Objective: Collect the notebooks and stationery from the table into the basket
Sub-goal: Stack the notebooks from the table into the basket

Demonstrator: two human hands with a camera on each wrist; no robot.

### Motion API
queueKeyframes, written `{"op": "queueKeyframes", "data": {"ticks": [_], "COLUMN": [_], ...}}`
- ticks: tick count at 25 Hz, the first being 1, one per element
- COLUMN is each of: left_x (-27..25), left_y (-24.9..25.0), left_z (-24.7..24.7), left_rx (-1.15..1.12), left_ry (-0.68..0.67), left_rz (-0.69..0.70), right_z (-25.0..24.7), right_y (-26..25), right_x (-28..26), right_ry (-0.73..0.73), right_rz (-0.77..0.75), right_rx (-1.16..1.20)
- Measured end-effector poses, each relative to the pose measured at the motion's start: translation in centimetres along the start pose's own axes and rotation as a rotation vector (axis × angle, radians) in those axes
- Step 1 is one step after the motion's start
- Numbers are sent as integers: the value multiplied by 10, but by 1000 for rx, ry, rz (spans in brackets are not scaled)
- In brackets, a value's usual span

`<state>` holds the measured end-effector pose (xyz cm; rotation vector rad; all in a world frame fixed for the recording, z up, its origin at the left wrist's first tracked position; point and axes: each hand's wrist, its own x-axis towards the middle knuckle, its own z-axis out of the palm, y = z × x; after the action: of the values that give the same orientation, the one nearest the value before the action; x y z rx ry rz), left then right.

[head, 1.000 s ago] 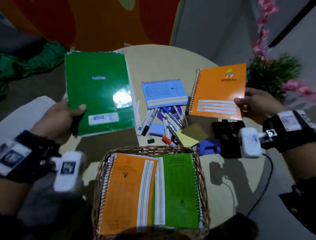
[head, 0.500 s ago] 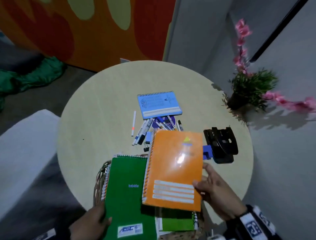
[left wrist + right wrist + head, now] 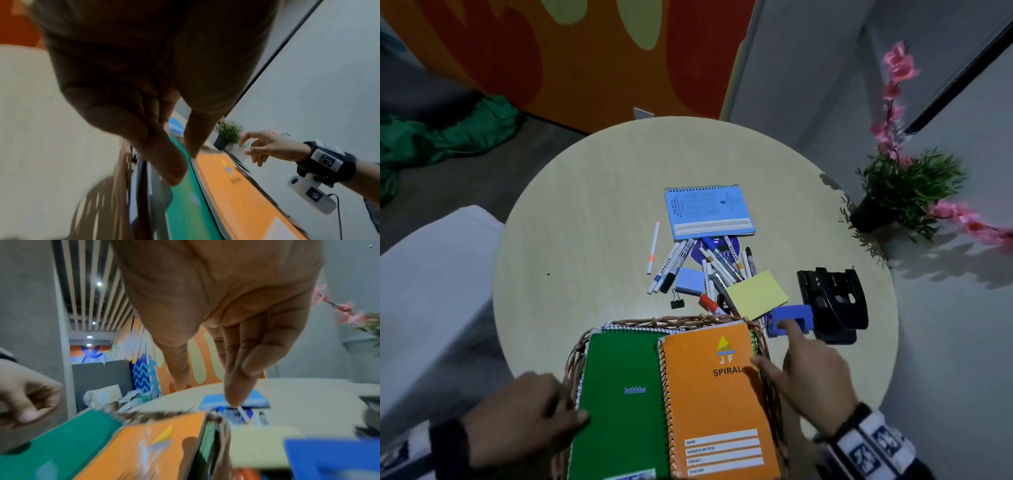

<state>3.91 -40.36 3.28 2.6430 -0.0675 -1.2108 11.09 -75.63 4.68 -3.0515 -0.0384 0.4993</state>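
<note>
My left hand (image 3: 524, 407) rests with loose fingers on the green notebook (image 3: 626, 404), holding nothing; my right hand (image 3: 815, 373) is spread wide and empty, forefinger stretched toward the blue punch (image 3: 789, 320). Both the green and the orange notebook (image 3: 717, 401) lie side by side in the basket (image 3: 571, 363) at the near edge of the surface (image 3: 592, 212). I judge the large notebooks stowed and the loose stationery next. Left out toward the middle: blue notepad (image 3: 709, 212), markers (image 3: 719, 265), yellow sticky pad (image 3: 756, 294), black hole punch (image 3: 832, 301) by the right edge. Next I need a closing pinch on the small punch
</note>
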Motion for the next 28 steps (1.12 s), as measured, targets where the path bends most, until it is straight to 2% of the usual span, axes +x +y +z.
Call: {"op": "queueKeyframes", "data": {"ticks": [2,3,5,7,9,10,14,17,19,22,24,26,28], "left_x": [25,41,83,134,187,207,256,261,262,262,259,246,224], "left_y": [9,15,26,43,58,66,100,119,124,125,123,115,104], "left_z": [-42,-64,-98,-123,-143,-150,-167,-179,-186,-184,-179,-182,-201], "left_rx": [-151,-195,-362,-633,-944,-1079,-1364,-1343,-1312,-1315,-1293,-1280,-1290], "left_ry": [206,316,452,452,438,412,303,301,317,312,315,376,417], "left_rz": [-3,61,131,159,117,74,-100,-171,-171,-146,-144,-103,-7], "right_z": [-29,-38,-35,-25,-11,-6,2,3,4,9,1,-28,-68], "right_y": [-4,-11,-16,-16,-15,-15,-15,-19,-19,-21,-25,-33,-32], "right_x": [53,84,159,228,266,276,303,307,310,303,287,273,262], "right_ry": [140,152,49,-65,-159,-190,-156,-184,-186,-69,-4,18,17], "right_rz": [-88,-96,1,208,367,385,432,429,420,289,225,158,25], "right_rx": [12,107,445,813,917,896,925,981,1094,1077,1224,1428,1585]}}
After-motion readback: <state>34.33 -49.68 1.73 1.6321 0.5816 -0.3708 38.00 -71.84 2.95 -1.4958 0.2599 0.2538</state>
